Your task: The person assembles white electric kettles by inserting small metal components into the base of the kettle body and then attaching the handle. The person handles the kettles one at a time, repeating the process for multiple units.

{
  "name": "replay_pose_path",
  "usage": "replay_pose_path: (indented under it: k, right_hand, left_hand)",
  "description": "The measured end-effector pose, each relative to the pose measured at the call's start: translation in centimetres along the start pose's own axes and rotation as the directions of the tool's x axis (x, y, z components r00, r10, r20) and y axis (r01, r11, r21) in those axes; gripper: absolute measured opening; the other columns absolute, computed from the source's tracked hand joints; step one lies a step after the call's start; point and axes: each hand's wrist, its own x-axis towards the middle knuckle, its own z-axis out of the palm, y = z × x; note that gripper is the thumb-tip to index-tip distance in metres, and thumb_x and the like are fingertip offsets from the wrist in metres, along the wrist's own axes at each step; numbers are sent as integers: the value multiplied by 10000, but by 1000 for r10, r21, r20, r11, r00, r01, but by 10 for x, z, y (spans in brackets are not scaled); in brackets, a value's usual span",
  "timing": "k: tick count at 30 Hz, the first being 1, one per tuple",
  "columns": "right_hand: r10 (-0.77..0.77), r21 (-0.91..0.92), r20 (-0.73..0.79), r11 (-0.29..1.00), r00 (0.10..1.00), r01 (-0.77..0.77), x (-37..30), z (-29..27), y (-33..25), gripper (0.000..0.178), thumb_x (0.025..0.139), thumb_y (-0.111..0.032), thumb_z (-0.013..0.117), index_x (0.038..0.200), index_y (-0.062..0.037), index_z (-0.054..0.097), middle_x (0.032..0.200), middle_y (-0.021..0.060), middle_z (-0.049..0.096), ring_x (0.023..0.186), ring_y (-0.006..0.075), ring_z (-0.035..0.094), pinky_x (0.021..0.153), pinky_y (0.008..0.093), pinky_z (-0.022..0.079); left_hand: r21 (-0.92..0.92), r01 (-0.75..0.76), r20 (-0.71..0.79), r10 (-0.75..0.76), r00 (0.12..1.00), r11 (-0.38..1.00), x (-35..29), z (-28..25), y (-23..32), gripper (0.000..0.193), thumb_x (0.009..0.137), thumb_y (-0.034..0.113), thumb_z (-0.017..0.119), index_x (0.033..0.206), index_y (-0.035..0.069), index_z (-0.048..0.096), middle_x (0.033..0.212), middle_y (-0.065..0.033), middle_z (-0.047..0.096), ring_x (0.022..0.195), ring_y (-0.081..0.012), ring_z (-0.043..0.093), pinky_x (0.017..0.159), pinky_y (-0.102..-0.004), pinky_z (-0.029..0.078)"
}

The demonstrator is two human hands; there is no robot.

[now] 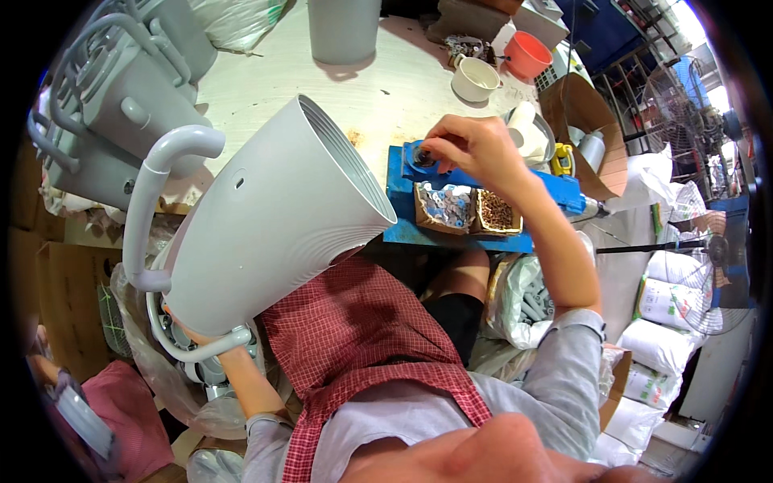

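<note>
A big light-grey plastic fan housing [266, 217] with a curved tube handle [157, 185] lies tilted across my lap, its ribbed open mouth facing the bench. My left hand [193, 332] holds it from below at the white ring of its lower end, mostly hidden. My right hand [475, 149] reaches over a blue tray [403, 209] on the bench, fingers pinched on a small dark round part [425, 155]. Just below that hand sit two small cardboard boxes, one with silvery washers [445, 205], one with brown screws [498, 211].
More grey housings [113, 88] are stacked at the left, a grey cylinder [345, 28] stands at the back. A white cup [475, 79] and an orange cup [527, 55] sit beyond the tray. White sacks [668, 302] and floor fans [672, 105] fill the right.
</note>
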Motion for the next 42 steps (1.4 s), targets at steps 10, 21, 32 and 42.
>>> replay_pose_path:
  k: [10,21,32,42]
  right_hand:
    - [-99,-372,73,920,992,119,-100,43,87,185,796,-86,707,980,-86,691,917,106,681,818,265,669,712,361,536]
    - [-48,-595,200,787,979,160,-86,75,130,112,785,-190,648,858,-107,668,1022,91,641,946,293,616,792,423,508]
    - [-315,-318,-205,917,927,242,-96,43,55,200,711,14,734,895,-61,722,885,83,685,753,229,681,641,316,545]
    - [-683,-663,-287,648,672,375,-14,14,22,321,673,26,739,979,-64,701,943,58,671,647,163,642,556,265,512]
  left_hand:
    - [183,-88,74,75,994,979,-7,-19,14,503,1037,464,313,1321,78,464,1208,-77,582,1071,-206,574,938,-343,479]
    - [-50,86,-18,-87,996,995,-27,50,17,495,1018,496,360,1288,105,499,1205,-46,580,1057,-195,565,933,-352,466]
    - [-85,106,-17,-108,994,991,-17,44,14,567,1018,487,347,1357,49,468,1291,-110,557,1134,-238,572,948,-391,496]
    - [41,117,-67,-114,991,992,-9,53,5,617,1004,497,392,1313,-29,487,1243,-151,590,1065,-253,625,884,-378,544]
